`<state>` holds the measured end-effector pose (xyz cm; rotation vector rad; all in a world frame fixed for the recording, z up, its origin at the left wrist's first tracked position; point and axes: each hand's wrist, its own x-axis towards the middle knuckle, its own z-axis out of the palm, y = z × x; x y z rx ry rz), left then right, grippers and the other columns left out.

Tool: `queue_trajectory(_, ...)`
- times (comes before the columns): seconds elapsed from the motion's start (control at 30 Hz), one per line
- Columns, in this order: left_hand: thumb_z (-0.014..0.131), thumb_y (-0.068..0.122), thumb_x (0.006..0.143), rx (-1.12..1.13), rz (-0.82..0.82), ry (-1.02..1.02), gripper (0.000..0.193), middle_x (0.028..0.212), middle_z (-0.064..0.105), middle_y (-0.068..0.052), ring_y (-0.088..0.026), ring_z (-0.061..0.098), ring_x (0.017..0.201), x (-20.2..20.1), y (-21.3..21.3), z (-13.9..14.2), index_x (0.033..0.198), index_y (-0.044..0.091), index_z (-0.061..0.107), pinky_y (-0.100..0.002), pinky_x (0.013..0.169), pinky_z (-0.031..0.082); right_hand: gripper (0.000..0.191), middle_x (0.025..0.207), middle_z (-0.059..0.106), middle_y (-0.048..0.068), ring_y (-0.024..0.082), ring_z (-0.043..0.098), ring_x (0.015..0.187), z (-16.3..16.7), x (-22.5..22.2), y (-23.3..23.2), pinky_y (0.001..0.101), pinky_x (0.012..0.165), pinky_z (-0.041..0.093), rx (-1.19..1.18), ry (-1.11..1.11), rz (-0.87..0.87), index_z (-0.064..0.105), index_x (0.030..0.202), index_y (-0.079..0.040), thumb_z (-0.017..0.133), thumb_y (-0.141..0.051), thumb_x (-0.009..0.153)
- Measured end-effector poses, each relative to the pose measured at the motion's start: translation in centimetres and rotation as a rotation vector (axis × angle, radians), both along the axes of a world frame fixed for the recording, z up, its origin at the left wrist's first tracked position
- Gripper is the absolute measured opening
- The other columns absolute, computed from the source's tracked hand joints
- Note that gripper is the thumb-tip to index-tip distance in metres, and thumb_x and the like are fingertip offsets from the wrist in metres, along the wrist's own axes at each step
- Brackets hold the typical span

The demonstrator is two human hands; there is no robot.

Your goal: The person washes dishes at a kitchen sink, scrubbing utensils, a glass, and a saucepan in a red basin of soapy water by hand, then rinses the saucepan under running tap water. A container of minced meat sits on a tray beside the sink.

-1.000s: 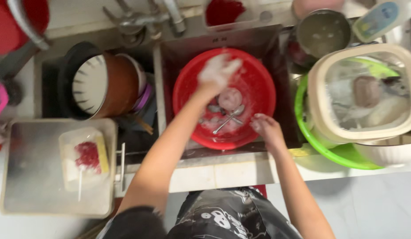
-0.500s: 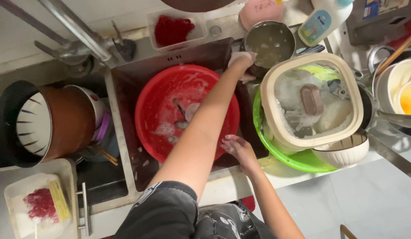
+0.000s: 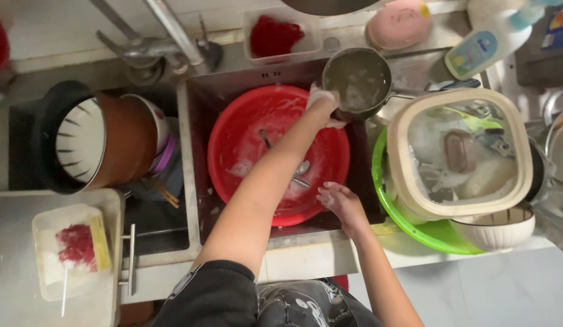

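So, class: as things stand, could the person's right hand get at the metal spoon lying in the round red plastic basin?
Probably yes. The right hand hangs at the red basin's near rim, and the spoon lies just beyond it. Only the left forearm crosses above the basin; it looks unlikely to block that short reach.

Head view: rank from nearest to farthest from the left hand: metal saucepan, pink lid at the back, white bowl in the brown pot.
The left hand is at the saucepan's rim.
1. Metal saucepan: touching the hand, just to its right.
2. Pink lid: back ledge, up and to the right.
3. White bowl: in the brown pot, far left basin.
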<state>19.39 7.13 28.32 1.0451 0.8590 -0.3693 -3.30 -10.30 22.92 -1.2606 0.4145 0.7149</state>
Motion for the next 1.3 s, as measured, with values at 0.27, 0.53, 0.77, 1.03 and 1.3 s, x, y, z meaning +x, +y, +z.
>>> queue_trajectory(0.27,0.055,0.004,0.092,0.072,0.164,0.033,0.070,0.133,0.055,-0.028,-0.055,0.068,0.106,-7.1,5.9,1.9,0.152,0.019,0.024,-0.062,0.067,0.064,0.037,0.128,0.068,0.022,0.034,0.068,0.116,1.3,1.2,1.5,0.0402,0.101,0.054,0.058,0.004,0.024,0.056,0.131,0.004,0.055,-0.015,0.099)
queue_trajectory(0.53,0.056,0.006,0.088,0.040,0.325,-0.033,0.078,0.151,0.042,-0.008,-0.041,0.053,0.128,-14.9,13.2,1.8,0.153,0.035,0.025,-0.069,0.070,0.058,0.035,0.126,0.066,0.022,0.035,0.066,0.116,1.6,3.7,2.3,0.0420,0.102,0.053,0.241,0.031,0.042,0.054,0.131,0.001,0.056,-0.015,0.100)
queue_trajectory(0.77,0.055,0.000,0.086,0.115,0.294,-0.046,0.083,0.154,0.040,-0.014,-0.048,0.050,0.130,-23.8,19.0,6.1,0.155,0.032,0.024,-0.071,0.075,0.062,0.046,0.143,0.058,0.018,0.024,0.061,0.112,5.6,6.2,7.1,0.0364,0.103,0.049,0.530,-0.108,0.134,0.051,0.138,-0.014,0.065,0.001,0.096)
queue_trajectory(1.03,0.053,-0.009,0.077,0.106,0.399,-0.065,0.094,0.146,0.044,-0.019,-0.051,0.056,0.123,-31.7,23.0,7.9,0.155,0.029,0.017,-0.070,0.070,0.058,0.050,0.142,0.057,0.017,0.027,0.062,0.120,12.2,4.1,14.7,0.0387,0.107,0.050,0.461,-0.268,0.362,0.051,0.139,-0.009,0.060,0.010,0.094)
queue_trajectory(1.3,0.054,-0.007,0.085,0.002,0.491,0.054,0.068,0.138,0.045,-0.033,-0.066,0.063,0.101,-35.6,25.3,5.6,0.146,0.011,0.031,-0.069,0.070,0.056,0.039,0.137,0.060,0.016,0.030,0.061,0.128,14.3,2.2,19.1,0.0411,0.113,0.051,0.301,-0.263,0.508,0.059,0.123,-0.004,0.050,0.014,0.089)
